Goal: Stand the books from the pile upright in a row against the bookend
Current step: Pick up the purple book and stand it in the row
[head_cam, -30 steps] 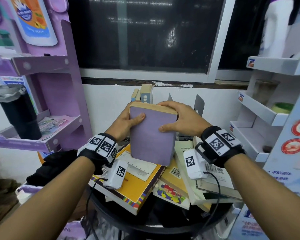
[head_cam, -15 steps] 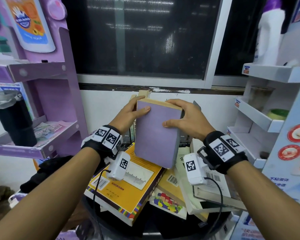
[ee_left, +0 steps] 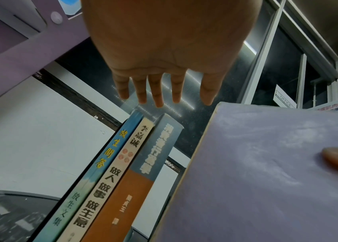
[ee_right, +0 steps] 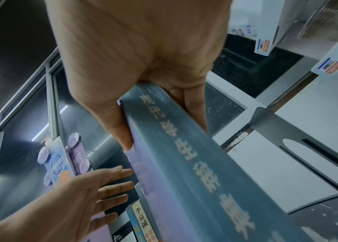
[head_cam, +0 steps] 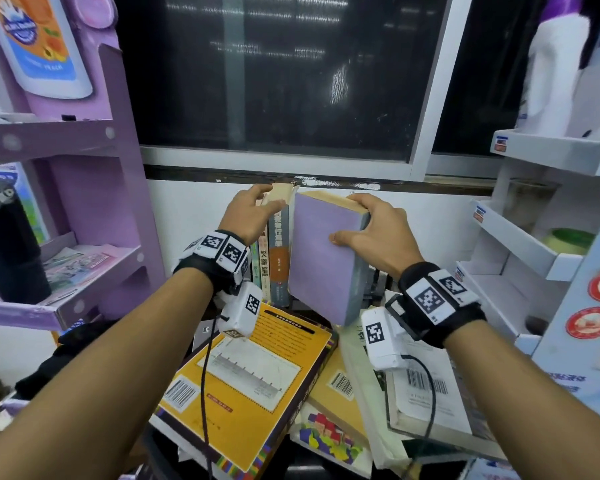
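Note:
My right hand [head_cam: 357,220] grips a thick purple-covered book [head_cam: 319,258] near its top, thumb on the cover and fingers behind. It hangs nearly upright above the pile, just right of three standing books [head_cam: 274,258]. The right wrist view shows its blue-grey spine [ee_right: 184,155] and the grey metal bookend [ee_right: 300,135] to its right. My left hand [head_cam: 260,202] is open, fingers straight at the tops of the standing books [ee_left: 122,163]; I cannot tell whether they touch. A yellow book [head_cam: 257,368] tops the flat pile in front.
A purple shelf unit [head_cam: 84,216] with a black tumbler [head_cam: 7,251] stands at the left. White shelves [head_cam: 520,237] stand at the right. A white wall and dark window [head_cam: 274,81] lie right behind the books. Several more books [head_cam: 426,403] lie flat on the round black table.
My left hand has let go of the purple book and moved left to the standing books. My right hand alone has carried the book farther back, up beside the row.

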Available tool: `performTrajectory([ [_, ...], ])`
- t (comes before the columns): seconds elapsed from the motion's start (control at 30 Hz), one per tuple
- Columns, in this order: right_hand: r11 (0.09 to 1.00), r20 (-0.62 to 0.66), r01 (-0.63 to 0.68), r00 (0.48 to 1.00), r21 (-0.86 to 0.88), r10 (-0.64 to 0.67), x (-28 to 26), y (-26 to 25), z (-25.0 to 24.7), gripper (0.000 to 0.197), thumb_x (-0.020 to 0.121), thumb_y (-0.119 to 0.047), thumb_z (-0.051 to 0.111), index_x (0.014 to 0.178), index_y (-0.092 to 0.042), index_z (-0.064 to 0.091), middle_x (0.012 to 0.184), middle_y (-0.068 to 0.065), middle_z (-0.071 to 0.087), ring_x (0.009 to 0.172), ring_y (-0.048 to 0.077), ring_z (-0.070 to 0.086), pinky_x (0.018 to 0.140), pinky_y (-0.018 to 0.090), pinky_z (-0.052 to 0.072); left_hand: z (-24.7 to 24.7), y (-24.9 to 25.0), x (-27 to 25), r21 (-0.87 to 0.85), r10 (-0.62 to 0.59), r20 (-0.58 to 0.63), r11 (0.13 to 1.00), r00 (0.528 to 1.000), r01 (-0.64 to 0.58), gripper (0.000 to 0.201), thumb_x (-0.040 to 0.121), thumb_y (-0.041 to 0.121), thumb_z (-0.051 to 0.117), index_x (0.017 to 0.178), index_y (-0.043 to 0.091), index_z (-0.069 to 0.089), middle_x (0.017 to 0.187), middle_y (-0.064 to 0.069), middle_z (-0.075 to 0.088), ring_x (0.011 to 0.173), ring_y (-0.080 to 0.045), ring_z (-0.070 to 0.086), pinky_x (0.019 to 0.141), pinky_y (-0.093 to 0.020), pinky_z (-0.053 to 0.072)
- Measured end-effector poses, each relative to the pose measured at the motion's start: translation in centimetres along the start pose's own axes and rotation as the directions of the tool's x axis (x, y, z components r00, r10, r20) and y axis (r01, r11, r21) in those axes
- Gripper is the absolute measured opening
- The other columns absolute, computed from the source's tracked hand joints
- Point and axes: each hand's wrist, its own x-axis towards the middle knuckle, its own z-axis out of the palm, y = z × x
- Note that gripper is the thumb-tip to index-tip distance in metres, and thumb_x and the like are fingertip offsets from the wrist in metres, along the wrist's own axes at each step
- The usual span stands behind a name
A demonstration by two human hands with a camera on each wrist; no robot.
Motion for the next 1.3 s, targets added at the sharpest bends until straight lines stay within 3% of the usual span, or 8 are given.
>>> performTrajectory([
  [0.07,0.999,-0.035,-0.031,0.999,-0.037,0.029,0.2,-0.3,0.7,0.062,0.070,-0.035,0.077,0.127,-0.027,0.055,0.107,0.001,0.064,0.097,0.021,0.058,0.081,0.029,0.051,0.2,-0.2,0.1,0.015,-0.020,-0.008,1.000,1.000,0.020,0.048,0.089,0.038,0.059,0.135,0.022,0.051,0.139,-0.009,0.048,0.127,-0.024,0.046,0.104,-0.040,0.039],
  [0.17,0.991,-0.051,-0.045,0.998,-0.125,0.038,0.6,-0.6,1.1,0.046,0.074,-0.033,0.074,0.117,-0.026,0.058,0.095,0.000,0.063,0.082,0.019,0.052,0.055,0.014,0.033,0.4,-0.4,0.7,0.045,-0.019,-0.034,0.999,0.999,0.020,0.051,0.086,0.040,0.062,0.133,0.024,0.052,0.140,-0.009,0.045,0.131,-0.023,0.042,0.109,-0.040,0.034],
  [0.33,0.981,-0.035,-0.131,0.991,-0.143,0.128,5.7,1.1,5.4,0.047,0.073,-0.025,0.072,0.117,-0.018,0.057,0.100,0.008,0.064,0.094,0.028,0.060,0.078,0.030,0.050,3.1,-3.5,5.8,0.122,-0.069,0.059,0.991,0.996,0.061,0.067,0.069,0.056,0.063,0.131,0.029,0.055,0.140,-0.007,0.047,0.130,-0.023,0.044,0.110,-0.040,0.035],
  [0.4,0.981,-0.022,-0.124,0.992,-0.151,0.122,5.7,1.0,5.8,0.049,0.073,-0.024,0.071,0.119,-0.019,0.056,0.103,0.010,0.063,0.097,0.032,0.060,0.081,0.035,0.053,3.4,-3.8,5.8,0.143,-0.055,0.061,0.989,0.997,0.046,0.058,0.076,0.051,0.066,0.129,0.030,0.056,0.139,-0.007,0.044,0.130,-0.022,0.042,0.109,-0.035,0.034],
  [0.63,0.979,-0.054,-0.146,0.989,-0.141,0.139,6.0,1.3,6.7,0.053,0.074,-0.025,0.070,0.124,-0.019,0.053,0.111,0.012,0.063,0.106,0.036,0.056,0.080,0.031,0.045,3.3,-3.7,5.6,0.127,0.033,-0.024,0.991,0.999,-0.030,0.043,0.078,0.038,0.073,0.119,0.028,0.065,0.127,-0.003,0.049,0.120,-0.017,0.049,0.100,-0.025,0.035],
  [0.77,0.978,-0.065,-0.168,0.985,-0.122,0.161,6.7,1.7,8.4,0.051,0.073,-0.024,0.070,0.121,-0.019,0.053,0.107,0.011,0.064,0.102,0.037,0.057,0.079,0.033,0.045,3.1,-3.7,5.7,0.101,0.061,-0.043,0.993,0.997,-0.057,0.041,0.075,0.032,0.076,0.114,0.023,0.067,0.129,-0.001,0.053,0.119,-0.016,0.051,0.104,-0.029,0.038],
  [1.03,0.975,-0.068,-0.211,0.976,-0.070,0.207,7.5,2.5,10.9,0.057,0.076,-0.026,0.072,0.128,-0.016,0.051,0.114,0.014,0.063,0.106,0.038,0.057,0.089,0.039,0.050,3.0,-4.1,5.5,0.056,0.051,-0.058,0.997,0.997,-0.048,0.043,0.076,0.034,0.076,0.117,0.025,0.065,0.130,0.006,0.058,0.117,-0.015,0.054,0.103,-0.035,0.043],
  [1.3,0.975,-0.034,-0.213,0.977,-0.069,0.211,7.7,3.2,12.5,0.057,0.077,-0.028,0.074,0.127,-0.014,0.050,0.114,0.014,0.063,0.108,0.036,0.056,0.084,0.036,0.047,3.1,-3.8,5.1,0.094,0.095,-0.045,0.992,0.994,-0.090,0.042,0.079,0.037,0.072,0.118,0.024,0.063,0.131,0.006,0.057,0.114,-0.012,0.053,0.099,-0.031,0.043],
])
